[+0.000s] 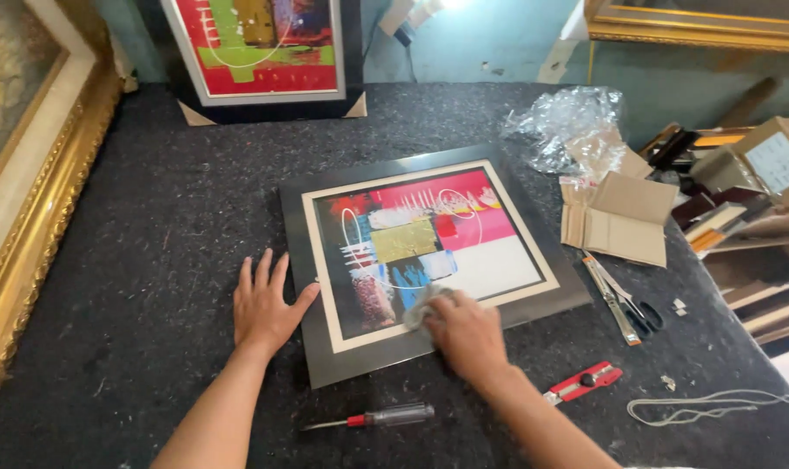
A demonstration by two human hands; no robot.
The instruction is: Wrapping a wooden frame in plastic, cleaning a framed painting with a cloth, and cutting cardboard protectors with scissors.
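Observation:
A black-framed abstract picture [516,308] with a cream mat lies flat on the dark felt table [151,217]. My right hand [466,334] presses a small grey cloth [419,306] against the glass near the picture's lower middle. My left hand [264,306] lies flat on the felt with fingers spread, its thumb touching the frame's left edge.
A screwdriver [377,418] lies near the front edge, a red utility knife [586,382] and a loop of cord [707,406] to the right. Scissors [625,306], folded cardboard [620,219] and crumpled plastic [573,126] sit right of the frame. Another framed picture [264,52] leans at the back; a gold frame [29,217] stands left.

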